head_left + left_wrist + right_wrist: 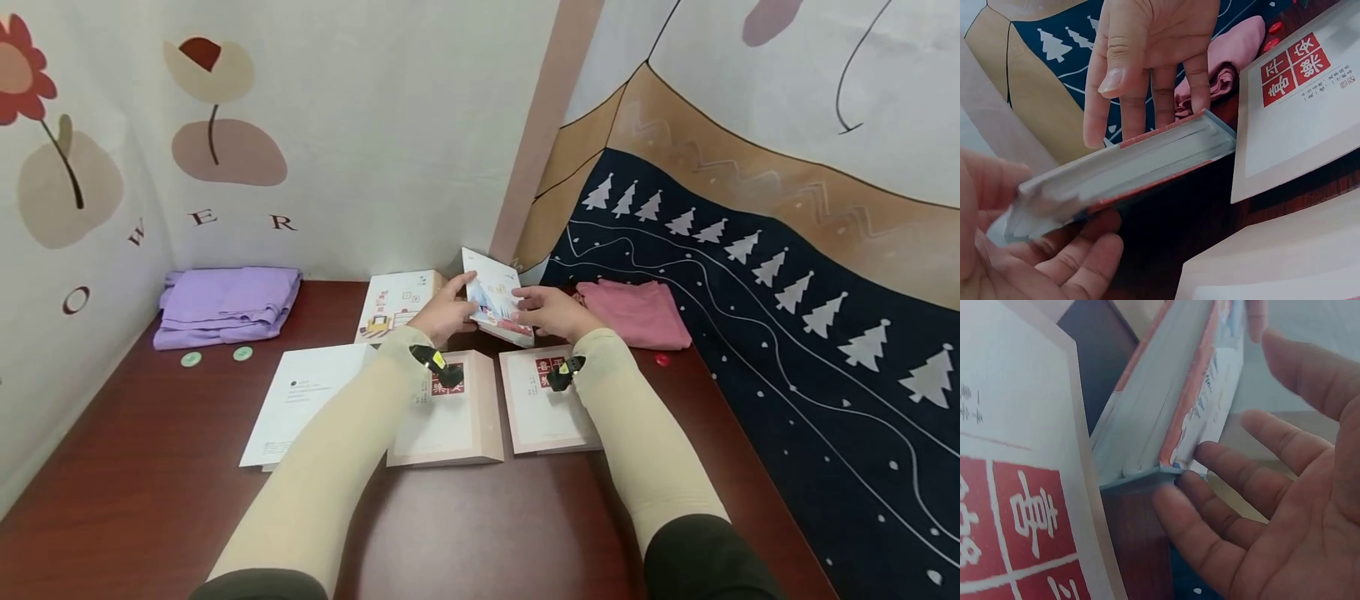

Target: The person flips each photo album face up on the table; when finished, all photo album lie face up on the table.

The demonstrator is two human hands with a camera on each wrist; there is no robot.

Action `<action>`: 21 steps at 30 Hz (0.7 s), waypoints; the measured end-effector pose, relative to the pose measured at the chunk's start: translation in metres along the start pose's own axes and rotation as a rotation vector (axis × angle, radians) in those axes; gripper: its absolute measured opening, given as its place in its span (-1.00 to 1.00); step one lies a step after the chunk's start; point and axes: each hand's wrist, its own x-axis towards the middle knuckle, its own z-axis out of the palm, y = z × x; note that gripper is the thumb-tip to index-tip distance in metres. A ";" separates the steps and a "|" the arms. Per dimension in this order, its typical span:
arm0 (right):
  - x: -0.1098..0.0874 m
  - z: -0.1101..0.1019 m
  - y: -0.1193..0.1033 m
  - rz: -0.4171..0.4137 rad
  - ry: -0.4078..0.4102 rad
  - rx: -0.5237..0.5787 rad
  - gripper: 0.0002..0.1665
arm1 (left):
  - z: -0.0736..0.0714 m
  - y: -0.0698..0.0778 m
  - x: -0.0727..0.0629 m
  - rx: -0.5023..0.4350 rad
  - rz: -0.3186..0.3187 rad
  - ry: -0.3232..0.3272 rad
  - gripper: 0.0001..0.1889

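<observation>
My left hand (442,312) grips a thick book (491,287) by its left side, thumb on the cover and fingers underneath. The book is tilted, its white cover showing a blue snowy picture, and its page edges (1141,164) face the left wrist camera. On the other side is my right hand (555,312), fingers spread and slightly bent. Its fingertips (1207,453) are right at the book's cover and lower corner, with no grip around it. Below the hands lie two books with red character squares, one in the middle (442,433) and one at the right (546,417).
A book with a yellow truck picture (397,300) lies behind the left arm, and a white book with small print (300,408) lies at left. Folded purple cloth (228,304) and two green discs (191,359) are far left. Pink cloth (637,312) and a red disc (662,360) are right.
</observation>
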 end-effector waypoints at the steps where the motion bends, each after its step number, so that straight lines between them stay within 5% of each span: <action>1: 0.000 0.001 0.000 0.001 -0.001 0.016 -0.24 | -0.001 0.001 0.000 -0.006 0.011 -0.001 -0.25; 10: -0.006 0.010 -0.011 -0.048 0.007 0.233 -0.23 | -0.002 0.007 -0.005 -0.069 0.099 0.047 -0.28; 16: -0.011 0.015 -0.020 -0.136 0.019 0.388 -0.13 | 0.000 0.003 -0.003 -0.096 0.144 -0.013 -0.36; 21: -0.010 0.018 -0.030 -0.197 0.088 0.356 0.07 | 0.004 -0.001 -0.001 -0.043 0.180 -0.066 -0.41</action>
